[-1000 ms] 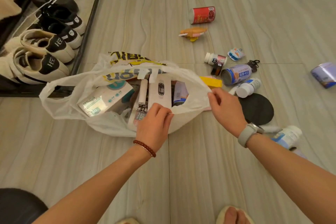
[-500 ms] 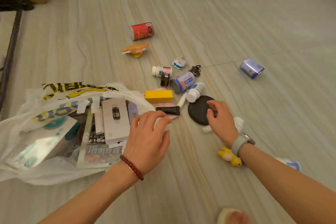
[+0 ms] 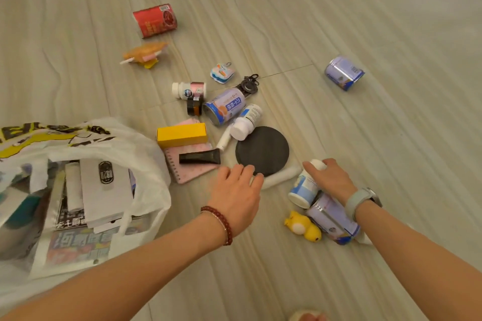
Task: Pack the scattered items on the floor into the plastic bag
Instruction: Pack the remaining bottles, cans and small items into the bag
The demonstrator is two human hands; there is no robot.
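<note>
Right-hand grip [image 3: 329,174] curls over the white bottle [image 3: 304,187]; my left hand [image 3: 238,187] lies spread at the black disc [image 3: 263,150]. I should lift cleanly, then drop it into the plastic bag [image 3: 146,156], gaping at my left.

Bare floor [image 3: 365,138] open from 12 through 4 o'clock; only a lone can [image 3: 343,73] at 2. Centre crowded: black disc [image 3: 263,150], bottles [image 3: 246,121], yellow box [image 3: 182,134], notebook [image 3: 191,164] packed touching or just beside one another, no clear lane between. Bag [image 3: 146,154] blocks 9 o'clock. Red can [image 3: 155,20] and toy [image 3: 143,54] at 11, well apart from the cluster. Duck [image 3: 303,227] and can [image 3: 331,219] crowd 4.
</note>
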